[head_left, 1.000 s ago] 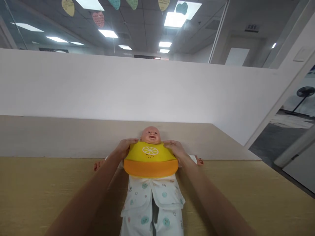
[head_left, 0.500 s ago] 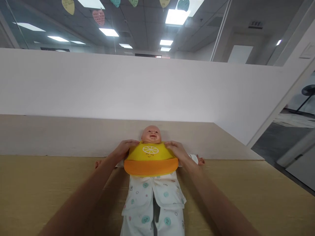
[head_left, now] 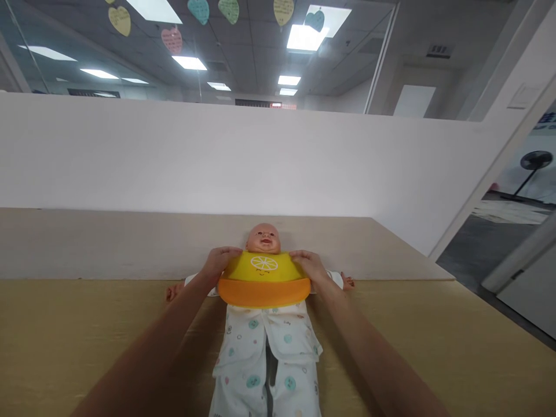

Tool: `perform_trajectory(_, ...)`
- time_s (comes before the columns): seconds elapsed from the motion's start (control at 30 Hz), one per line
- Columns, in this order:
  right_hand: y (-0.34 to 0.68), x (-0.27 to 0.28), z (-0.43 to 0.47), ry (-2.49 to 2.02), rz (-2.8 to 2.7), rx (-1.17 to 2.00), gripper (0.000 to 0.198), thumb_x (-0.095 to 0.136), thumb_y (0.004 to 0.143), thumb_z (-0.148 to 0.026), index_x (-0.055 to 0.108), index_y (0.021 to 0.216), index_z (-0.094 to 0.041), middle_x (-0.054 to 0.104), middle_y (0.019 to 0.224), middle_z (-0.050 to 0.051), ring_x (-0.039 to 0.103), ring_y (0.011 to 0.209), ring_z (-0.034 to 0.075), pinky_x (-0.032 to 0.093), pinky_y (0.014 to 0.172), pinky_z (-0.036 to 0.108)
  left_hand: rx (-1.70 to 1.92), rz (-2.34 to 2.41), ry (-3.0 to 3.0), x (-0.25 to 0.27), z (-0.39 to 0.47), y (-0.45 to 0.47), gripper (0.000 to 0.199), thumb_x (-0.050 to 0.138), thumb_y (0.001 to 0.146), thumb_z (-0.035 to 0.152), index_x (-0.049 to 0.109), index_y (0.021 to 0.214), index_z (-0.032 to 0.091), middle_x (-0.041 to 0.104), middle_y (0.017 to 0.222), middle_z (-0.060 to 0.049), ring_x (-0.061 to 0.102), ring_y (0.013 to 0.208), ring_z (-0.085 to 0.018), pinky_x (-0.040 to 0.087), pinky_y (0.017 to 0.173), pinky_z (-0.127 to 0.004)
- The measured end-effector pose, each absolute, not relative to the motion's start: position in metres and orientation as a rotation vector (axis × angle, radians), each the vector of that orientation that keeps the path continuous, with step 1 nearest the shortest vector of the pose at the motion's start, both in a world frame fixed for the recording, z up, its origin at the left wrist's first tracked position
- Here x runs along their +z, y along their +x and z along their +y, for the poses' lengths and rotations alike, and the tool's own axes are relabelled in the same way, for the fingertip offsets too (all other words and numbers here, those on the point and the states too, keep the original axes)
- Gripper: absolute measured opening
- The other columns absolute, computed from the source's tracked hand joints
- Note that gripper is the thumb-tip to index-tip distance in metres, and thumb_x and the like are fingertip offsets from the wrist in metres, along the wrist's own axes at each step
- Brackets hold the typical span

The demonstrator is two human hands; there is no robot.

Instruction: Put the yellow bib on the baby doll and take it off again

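Note:
A baby doll (head_left: 263, 238) lies on its back, arms spread to both sides, dressed in white clothes (head_left: 252, 341) with a printed pattern. Over its chest is a yellow bib (head_left: 264, 265) with a white citrus slice, a small smiling face and an orange pocket along the bottom. My left hand (head_left: 221, 260) has its fingers closed on the bib's upper left edge, close to the doll's neck. On the opposite upper edge, my right hand (head_left: 309, 263) grips the bib in the same way. The fingertips are partly hidden at the bib's edge.
The doll lies across a yellowish tabletop (head_left: 87, 336) and a paler strip (head_left: 108, 243) behind it. A white wall (head_left: 182, 156) with glass above closes off the back. On the right, a floor fan (head_left: 536, 160) stands beyond an opening.
The view has tilted slightly, so the scene sits a little further left. Both hands stay at the bib's upper edges, and the bib and doll look the same.

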State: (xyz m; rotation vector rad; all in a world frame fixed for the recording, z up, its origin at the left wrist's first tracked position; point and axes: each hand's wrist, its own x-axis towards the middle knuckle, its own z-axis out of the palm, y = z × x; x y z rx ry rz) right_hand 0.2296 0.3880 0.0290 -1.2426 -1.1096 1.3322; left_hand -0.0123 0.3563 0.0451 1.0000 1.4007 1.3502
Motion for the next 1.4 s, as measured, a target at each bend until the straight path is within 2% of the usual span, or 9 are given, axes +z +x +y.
perform_trajectory(0.1,0.235,0.026,0.377,-1.25,-1.135,1.15,0.028,0.057,0.064,-0.027,0.065,0.089,-0.017,0.068,0.086,0.004,0.063,0.077,0.016,0.05,0.069,0.026,1.516,1.651,1.363,0.045,0.337,-0.012,0.016,0.064,0.066,0.027,0.072,0.078,0.021,0.07,0.092,-0.007,0.061,0.099,-0.027,0.046,0.088,-0.039)
perform_trajectory(0.2,0.248,0.022,0.354,-1.259,-1.255,0.885,0.032,0.054,0.074,-0.036,0.064,0.099,-0.019,0.065,0.106,0.006,0.06,0.093,0.017,0.048,0.082,0.028,1.57,1.66,1.942,0.045,0.303,-0.011,0.018,0.06,0.074,0.029,0.072,0.087,0.025,0.06,0.12,-0.007,0.047,0.121,-0.027,0.035,0.104,-0.044)
perform_trajectory(0.4,0.277,0.01,0.29,-0.959,-1.817,0.275,0.03,0.049,0.084,-0.03,0.061,0.111,-0.022,0.048,0.131,0.011,0.044,0.123,0.023,0.039,0.102,0.039,1.303,1.355,2.637,0.028,0.244,-0.016,0.024,0.058,0.08,0.028,0.069,0.102,0.027,0.055,0.128,-0.008,0.044,0.123,-0.027,0.041,0.1,-0.047)
perform_trajectory(0.57,0.273,0.01,0.273,-0.885,-2.077,-0.117,0.031,0.047,0.085,-0.018,0.06,0.113,-0.024,0.052,0.125,0.01,0.046,0.12,0.023,0.04,0.101,0.042,1.337,1.466,2.68,0.015,0.247,-0.014,0.028,0.05,0.086,0.021,0.068,0.106,0.027,0.064,0.118,-0.005,0.048,0.118,-0.026,0.044,0.097,-0.046)
perform_trajectory(0.67,0.265,0.011,0.275,-0.964,-2.055,-0.178,0.029,0.043,0.089,-0.02,0.058,0.113,-0.023,0.058,0.116,0.009,0.05,0.114,0.022,0.044,0.096,0.041,1.379,1.5,2.667,0.016,0.246,-0.004,0.026,0.049,0.086,0.021,0.069,0.102,0.027,0.066,0.112,-0.005,0.051,0.114,-0.025,0.045,0.096,-0.044)
perform_trajectory(0.87,0.289,-0.003,0.281,-1.142,-2.087,-0.371,0.038,0.042,0.086,-0.019,0.053,0.123,-0.017,0.058,0.121,0.013,0.049,0.115,0.025,0.04,0.1,0.045,1.603,1.707,2.533,0.001,0.24,-0.029,0.029,0.046,0.085,0.019,0.065,0.106,0.023,0.066,0.11,-0.009,0.056,0.106,-0.024,0.042,0.096,-0.043)
perform_trajectory(1.0,0.323,-0.018,0.301,-1.287,-2.025,-0.489,0.038,0.043,0.087,-0.026,0.056,0.122,-0.018,0.058,0.125,0.013,0.044,0.123,0.029,0.038,0.101,0.048,1.456,1.924,2.499,-0.024,0.254,-0.081,0.028,0.049,0.085,0.029,0.066,0.106,0.022,0.067,0.112,-0.011,0.055,0.109,-0.03,0.042,0.096,-0.048)
perform_trajectory(1.17,0.346,-0.026,0.328,-1.292,-2.103,-0.446,0.037,0.038,0.091,-0.031,0.061,0.118,-0.02,0.058,0.127,0.008,0.04,0.128,0.028,0.039,0.102,0.045,1.34,1.98,2.492,-0.032,0.277,-0.117,0.032,0.049,0.084,0.037,0.067,0.106,0.022,0.066,0.116,-0.011,0.049,0.121,-0.032,0.036,0.103,-0.049)
perform_trajectory(1.4,0.352,-0.029,0.344,-1.27,-2.116,-0.301,0.044,0.041,0.089,-0.044,0.06,0.12,-0.019,0.06,0.123,0.009,0.042,0.127,0.027,0.04,0.102,0.045,1.237,1.978,2.446,-0.029,0.29,-0.12,0.038,0.053,0.08,0.047,0.066,0.109,0.025,0.067,0.114,-0.007,0.05,0.119,-0.03,0.037,0.102,-0.044)
